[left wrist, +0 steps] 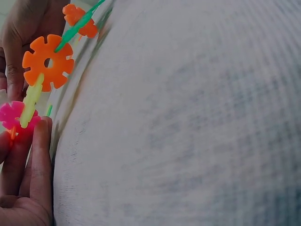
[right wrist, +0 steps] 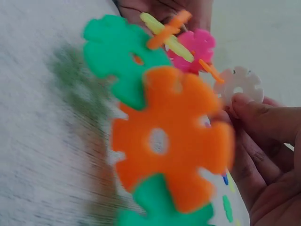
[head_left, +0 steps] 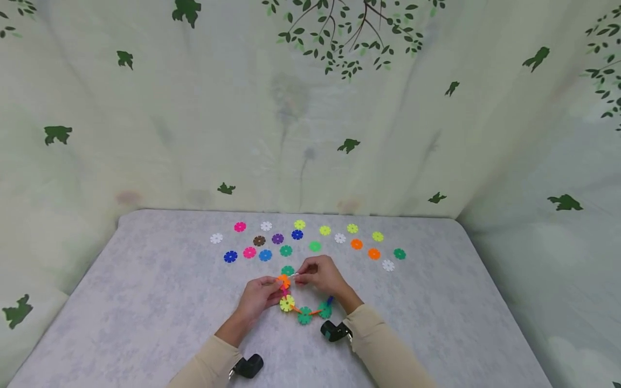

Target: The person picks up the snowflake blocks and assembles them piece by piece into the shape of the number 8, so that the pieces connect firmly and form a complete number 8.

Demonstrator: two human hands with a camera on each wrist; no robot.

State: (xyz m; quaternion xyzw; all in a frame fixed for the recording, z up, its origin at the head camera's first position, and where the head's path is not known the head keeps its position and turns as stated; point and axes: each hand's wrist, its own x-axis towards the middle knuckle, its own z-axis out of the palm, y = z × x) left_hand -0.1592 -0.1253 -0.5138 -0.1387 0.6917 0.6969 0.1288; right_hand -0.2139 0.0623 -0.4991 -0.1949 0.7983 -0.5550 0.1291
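Note:
My left hand pinches one end of a curved chain of notched, flower-shaped plastic discs. At that end sit an orange disc and a pink disc. A white disc is pinched between thumb and fingers of my right hand, its edge meeting the orange disc in the right wrist view. Below the hands the chain curves through a yellow disc and a green disc to another green one and a blue disc under the right wrist.
Loose discs in several colours lie scattered beyond the hands, among them a purple disc, a brown disc and a white disc. One green disc lies just past the fingertips. A leaf-printed curtain hangs behind the grey table.

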